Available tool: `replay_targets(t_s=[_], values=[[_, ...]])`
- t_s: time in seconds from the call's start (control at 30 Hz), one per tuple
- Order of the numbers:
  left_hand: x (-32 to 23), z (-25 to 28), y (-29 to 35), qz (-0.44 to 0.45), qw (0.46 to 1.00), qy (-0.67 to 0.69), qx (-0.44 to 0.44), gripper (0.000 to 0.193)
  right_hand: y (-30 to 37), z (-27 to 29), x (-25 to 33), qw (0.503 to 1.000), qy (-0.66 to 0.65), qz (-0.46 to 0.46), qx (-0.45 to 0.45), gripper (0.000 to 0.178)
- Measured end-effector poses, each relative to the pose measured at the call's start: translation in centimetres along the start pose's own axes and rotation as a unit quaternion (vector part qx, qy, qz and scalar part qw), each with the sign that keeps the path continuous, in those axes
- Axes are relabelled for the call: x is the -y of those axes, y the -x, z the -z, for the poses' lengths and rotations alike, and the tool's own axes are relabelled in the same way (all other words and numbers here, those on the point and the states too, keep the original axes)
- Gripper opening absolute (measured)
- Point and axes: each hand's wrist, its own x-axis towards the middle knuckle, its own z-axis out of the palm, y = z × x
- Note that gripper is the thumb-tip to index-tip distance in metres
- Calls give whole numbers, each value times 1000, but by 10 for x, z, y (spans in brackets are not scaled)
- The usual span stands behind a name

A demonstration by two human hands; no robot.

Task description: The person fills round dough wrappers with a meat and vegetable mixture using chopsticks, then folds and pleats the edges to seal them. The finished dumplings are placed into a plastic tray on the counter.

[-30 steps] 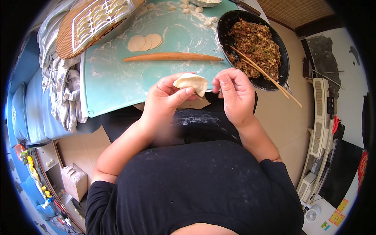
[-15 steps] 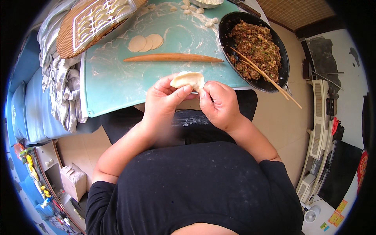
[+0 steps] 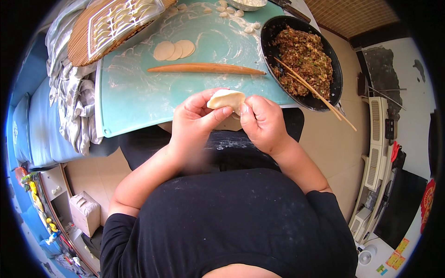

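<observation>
A pale folded dumpling (image 3: 226,100) is held between both hands, just over the near edge of the green mat (image 3: 125,111). My left hand (image 3: 197,112) grips its left part between thumb and fingers. My right hand (image 3: 265,121) is closed, with thumb and forefinger pinching the dumpling's right end. Beyond the hands lies a wooden rolling pin (image 3: 206,68). Behind the pin, several round dough wrappers (image 3: 164,51) overlap on the mat.
At the right stands a black pan (image 3: 265,44) of minced filling (image 3: 306,58), with chopsticks (image 3: 320,96) jutting over its near rim. A tray of dumplings (image 3: 123,24) rests on a woven mat (image 3: 76,51) at far left. Small dough pieces (image 3: 249,29) lie near a bowl (image 3: 252,5).
Both hands have shifted slightly to the right with the dumpling. The right thumb and forefinger still pinch its right end, at a slightly changed angle.
</observation>
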Motion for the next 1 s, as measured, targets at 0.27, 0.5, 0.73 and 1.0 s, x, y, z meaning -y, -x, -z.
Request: replay_targets(t_s=[0.27, 0.5, 0.73, 1.0], values=[[-6, 0, 1, 25, 998, 53, 13, 32, -1, 7, 1, 980, -165, -105, 41, 23], [-8, -3, 3, 12, 1000, 1, 10, 32, -2, 5, 3, 999, -26, -19, 23, 27], [-10, -1, 3, 28, 999, 20, 37, 32, -4, 18, -2, 981, -163, -81, 71, 22], [-10, 0, 2, 52, 995, 77, 25, 37, -1, 13, -2, 990, -122, -20, 72, 19]])
